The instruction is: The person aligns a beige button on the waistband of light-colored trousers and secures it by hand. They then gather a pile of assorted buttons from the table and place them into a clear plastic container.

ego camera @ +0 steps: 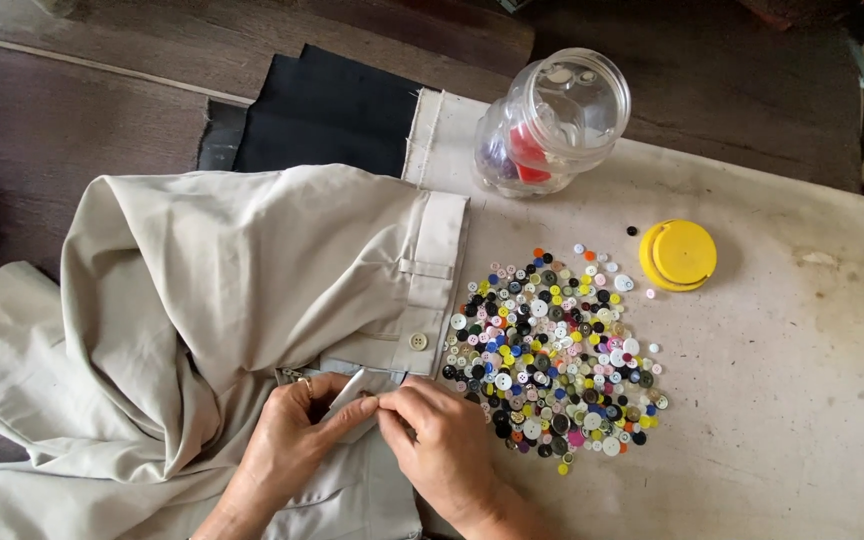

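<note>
Beige cloth trousers (222, 290) lie on the left of the table (792, 400), spread wide. Near the front, the left hand (292, 440) pinches the waistband edge (357, 390) between thumb and finger, closed tight on it. The right hand (442, 440) pinches the same edge just beside it, fingers closed too. To do this well, I think both hands should keep the cloth flat and steady. One cream button (418, 341) sits on the waistband. To the right lies a heap of colourful buttons (552, 355). Farther away, a clear plastic jar (552, 125) lies tipped over. Its round yellow lid (679, 255) rests right of the heap.
</note>
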